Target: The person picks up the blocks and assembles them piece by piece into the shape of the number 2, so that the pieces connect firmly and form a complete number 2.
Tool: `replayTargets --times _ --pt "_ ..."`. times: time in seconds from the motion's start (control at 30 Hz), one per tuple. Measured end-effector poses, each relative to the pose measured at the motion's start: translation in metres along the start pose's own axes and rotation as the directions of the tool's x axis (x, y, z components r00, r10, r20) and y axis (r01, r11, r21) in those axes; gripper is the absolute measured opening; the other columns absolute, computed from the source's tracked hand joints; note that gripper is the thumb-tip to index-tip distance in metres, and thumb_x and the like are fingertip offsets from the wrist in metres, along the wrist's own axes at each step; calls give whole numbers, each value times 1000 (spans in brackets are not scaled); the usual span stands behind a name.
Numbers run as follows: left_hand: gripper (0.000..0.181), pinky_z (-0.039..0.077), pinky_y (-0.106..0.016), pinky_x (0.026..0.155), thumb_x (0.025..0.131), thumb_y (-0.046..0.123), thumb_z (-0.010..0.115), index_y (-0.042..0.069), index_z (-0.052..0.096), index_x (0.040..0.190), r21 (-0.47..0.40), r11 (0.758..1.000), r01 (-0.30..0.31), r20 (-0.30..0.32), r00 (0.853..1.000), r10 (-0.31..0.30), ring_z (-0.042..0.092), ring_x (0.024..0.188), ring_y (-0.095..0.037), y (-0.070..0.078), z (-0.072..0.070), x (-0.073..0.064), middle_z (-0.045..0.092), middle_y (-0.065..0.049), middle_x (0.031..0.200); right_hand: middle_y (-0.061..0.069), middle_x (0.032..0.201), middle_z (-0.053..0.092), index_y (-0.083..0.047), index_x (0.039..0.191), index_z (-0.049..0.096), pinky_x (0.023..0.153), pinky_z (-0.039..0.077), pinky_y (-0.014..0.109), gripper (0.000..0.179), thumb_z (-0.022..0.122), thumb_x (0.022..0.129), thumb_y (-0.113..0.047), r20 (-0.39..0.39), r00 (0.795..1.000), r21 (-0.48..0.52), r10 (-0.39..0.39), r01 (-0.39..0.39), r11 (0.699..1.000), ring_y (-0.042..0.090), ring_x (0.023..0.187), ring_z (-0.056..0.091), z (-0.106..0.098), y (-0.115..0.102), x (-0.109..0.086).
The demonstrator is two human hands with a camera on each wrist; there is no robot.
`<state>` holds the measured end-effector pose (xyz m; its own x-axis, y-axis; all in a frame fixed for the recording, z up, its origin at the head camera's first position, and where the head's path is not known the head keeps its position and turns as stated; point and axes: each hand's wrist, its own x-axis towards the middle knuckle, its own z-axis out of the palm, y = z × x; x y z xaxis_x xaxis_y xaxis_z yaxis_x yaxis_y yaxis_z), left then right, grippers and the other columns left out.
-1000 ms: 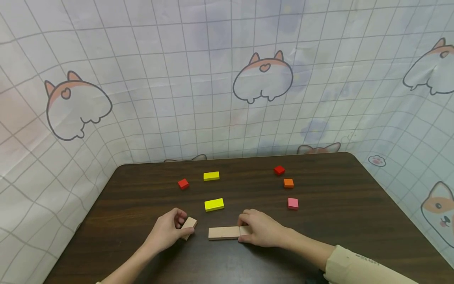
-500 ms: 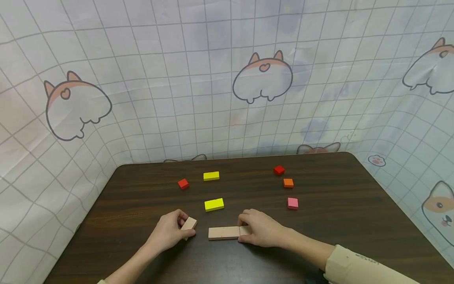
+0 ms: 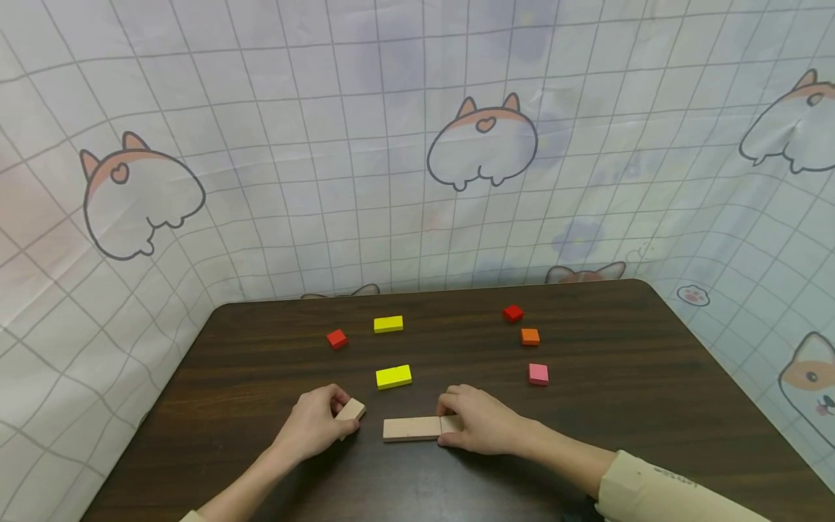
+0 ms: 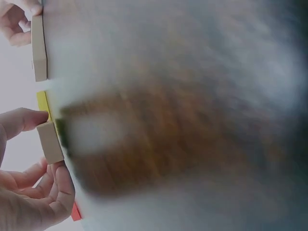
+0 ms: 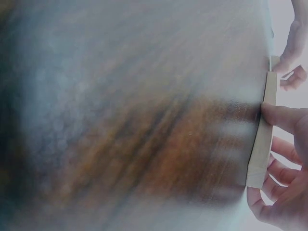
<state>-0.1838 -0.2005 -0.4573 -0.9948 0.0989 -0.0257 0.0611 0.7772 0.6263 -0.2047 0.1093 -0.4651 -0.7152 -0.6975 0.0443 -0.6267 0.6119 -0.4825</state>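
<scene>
Between thumb and fingers, the left hand [image 3: 314,424] pinches a plain wooden block [image 3: 352,409], tilted in the head view; the left wrist view shows this block [image 4: 50,143] from its end. To its right, a plain wooden block [image 3: 411,428] lies flat on the dark table. A second plain block [image 3: 450,424] abuts its right end, and the right hand [image 3: 485,422] grips that one, covering most of it. A gap separates the left hand's block from the row. In the right wrist view, thumb and fingers hold the wooden block [image 5: 262,139] along its sides.
Two yellow blocks [image 3: 394,377] lie beyond the hands, one behind the other. A red block [image 3: 337,338] is at the back left. At the right are a red block [image 3: 513,313], an orange block [image 3: 530,336] and a pink block [image 3: 538,374]. A patterned cloth [image 3: 365,181] hangs behind the table.
The left hand and its wooden block have shifted slightly to the right, and the block has turned a little. The right hand and the row of blocks have stayed put.
</scene>
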Motion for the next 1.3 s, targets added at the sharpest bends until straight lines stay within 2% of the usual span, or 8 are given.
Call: replayTargets --times 0.13,0.43,0.77,1.0,1.3 --pt "30 45 -32 60 79 16 86 4 69 102 0 1000 -5 2 1000 5 54 68 -15 6 2 4 60 1 79 -10 96 58 -16 101 68 76 47 27 25 84 88 -32 1 1000 -3 1 -1 1000 9 87 50 0 0 0" --pt "29 45 -32 60 79 16 86 4 69 100 2 997 -78 -15 997 78 53 69 -15 21 8 13 60 0 81 -11 95 57 -17 100 68 76 47 27 25 84 88 -32 -5 1000 -3 -1 0 1000 9 87 50 1 0 0" --pt "32 45 -32 64 80 16 85 2 68 103 -8 993 -116 -16 993 116 53 72 -15 36 18 25 59 0 83 -11 95 56 -17 100 68 76 47 27 25 84 88 -32 -8 1000 -10 -5 5 1000 9 87 50 1 0 -1" --pt "32 45 -32 64 79 16 84 1 69 104 -10 986 -168 -24 985 168 52 73 -16 50 25 32 59 -2 84 -11 95 56 -17 100 68 76 47 26 25 84 88 -32 -11 1000 -9 -2 2 1000 9 87 50 1 1 -1" --pt "34 45 -28 59 80 17 85 2 68 105 -20 982 -190 9 982 190 53 72 -15 62 35 39 59 -2 88 -10 95 56 -16 100 68 75 46 26 25 84 88 -31 -23 1000 -6 -20 20 1000 8 85 50 1 1 -2"
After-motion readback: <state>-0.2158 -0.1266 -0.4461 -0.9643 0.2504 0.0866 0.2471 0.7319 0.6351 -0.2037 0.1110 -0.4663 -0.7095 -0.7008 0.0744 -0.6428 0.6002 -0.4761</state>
